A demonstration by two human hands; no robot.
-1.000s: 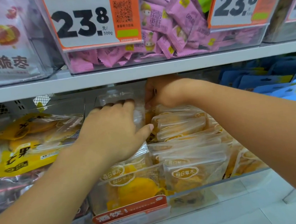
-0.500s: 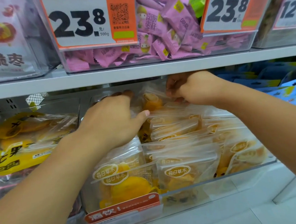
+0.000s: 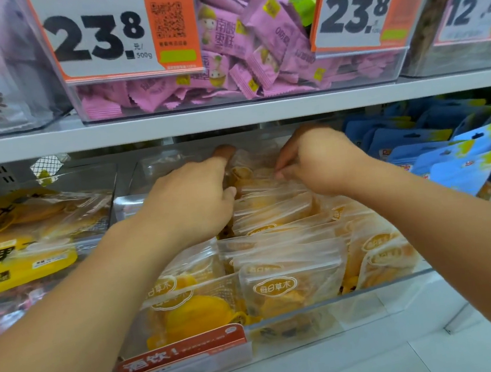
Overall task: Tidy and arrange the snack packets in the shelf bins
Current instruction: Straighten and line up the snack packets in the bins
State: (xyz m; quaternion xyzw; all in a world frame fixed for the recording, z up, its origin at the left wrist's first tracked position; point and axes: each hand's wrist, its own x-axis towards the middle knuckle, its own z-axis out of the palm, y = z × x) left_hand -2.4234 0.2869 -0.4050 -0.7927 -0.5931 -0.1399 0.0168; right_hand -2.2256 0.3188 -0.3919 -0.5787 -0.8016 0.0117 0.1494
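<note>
Both of your hands are deep in the middle bin point(image 3: 386, 295) on the lower shelf, working at its back row. Your left hand point(image 3: 191, 200) curls down over the rear packets, fingers bent and pushed in among them; what exactly it holds is hidden by the hand itself, so I cannot tell. Your right hand point(image 3: 317, 163) pinches the clear top edge of a rear packet point(image 3: 255, 174), fingertips drawn together on the plastic, just beside your left.

The mango packets point(image 3: 291, 284) fill this bin from front to back. The front ones stand upright with their labels facing out, in fairly neat rows, so that part looks done. The right-hand column point(image 3: 382, 256) leans over and looks looser. The back of the bin, under the upper shelf point(image 3: 231, 117), is where the disorder is: the packets there lie tilted and overlap.

I judge you are midway through this bin: the front is sorted; the rear row and the right column are left to straighten.

Beyond it, the yellow bags point(image 3: 25, 239) in the bin to the left lie flat and jumbled, and the blue pouches point(image 3: 446, 149) to the right fan out unevenly. Both look untouched, so plenty of the task remains. The pink sweets point(image 3: 225, 66) above sit loose in their bin.
</note>
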